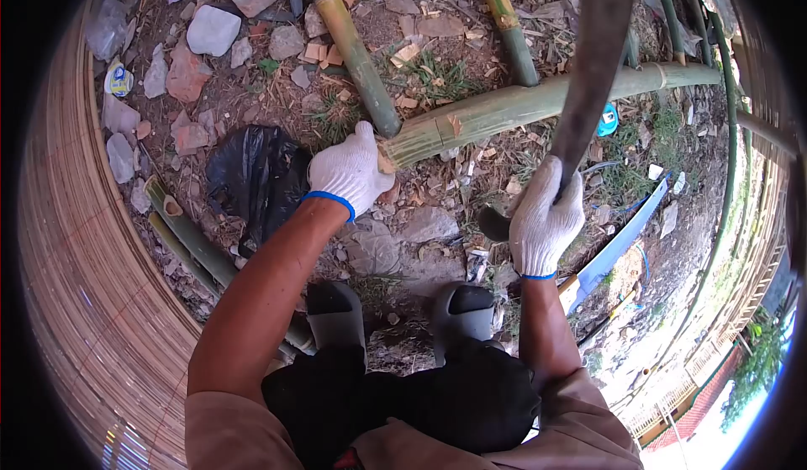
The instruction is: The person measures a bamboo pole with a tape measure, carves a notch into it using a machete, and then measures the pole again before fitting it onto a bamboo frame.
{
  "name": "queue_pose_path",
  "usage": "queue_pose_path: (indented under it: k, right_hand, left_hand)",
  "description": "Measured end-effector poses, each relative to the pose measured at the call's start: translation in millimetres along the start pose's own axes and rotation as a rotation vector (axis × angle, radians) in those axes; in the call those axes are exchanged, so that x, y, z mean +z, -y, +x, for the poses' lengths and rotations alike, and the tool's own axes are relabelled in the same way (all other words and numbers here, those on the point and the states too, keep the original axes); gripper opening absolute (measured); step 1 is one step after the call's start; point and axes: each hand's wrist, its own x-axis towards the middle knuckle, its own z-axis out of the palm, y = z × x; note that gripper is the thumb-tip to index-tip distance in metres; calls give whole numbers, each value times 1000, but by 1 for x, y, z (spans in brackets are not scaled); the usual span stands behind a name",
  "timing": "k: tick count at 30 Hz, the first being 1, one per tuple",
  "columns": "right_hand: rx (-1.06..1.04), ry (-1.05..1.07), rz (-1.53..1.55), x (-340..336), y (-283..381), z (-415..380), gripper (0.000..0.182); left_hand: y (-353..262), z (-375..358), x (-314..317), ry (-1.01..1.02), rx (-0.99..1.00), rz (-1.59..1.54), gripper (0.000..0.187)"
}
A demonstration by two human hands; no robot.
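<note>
A machete [593, 66] is in my right hand [546, 222], which wears a white knit glove with a blue cuff. Its broad dark blade points up and away from me, apart from the bamboo. My left hand [349, 171], gloved the same way, is closed around the near left end of a thick green bamboo pole [521, 110]; some of its fingers are hidden. Cut marks and a raised chip show on the pole near that end. A narrower bamboo pole [353, 50] meets it just beyond my left hand.
A black plastic bag [261, 171] lies left of my left hand. Cut bamboo pieces [189, 230] are beside it. On the right lies a handsaw [618, 243]. Stones [213, 31] and wood chips cover the ground. Woven bamboo [76, 260] borders the left side.
</note>
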Motion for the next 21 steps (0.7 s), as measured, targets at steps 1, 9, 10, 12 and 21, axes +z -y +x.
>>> queue_pose_path:
  k: [1,9,10,12,21]
  right_hand:
    - [-64,-20,-21,11,-10,-5,30]
    - [-59,-30,49,12,-19,-7,30]
    - [93,-128,212,11,-20,-13,29]
    - [-161,181,-231,32,-37,-20,32]
    - [-225,210,-233,49,-62,-25,33]
  left_hand:
    - [-2,-3,2,32,-10,8,66]
    - [1,-3,4,14,9,-24,67]
    - [3,0,11,-14,23,16,67]
    - [-4,-4,8,26,10,13,68]
    - [-5,-4,2,17,-28,42,67]
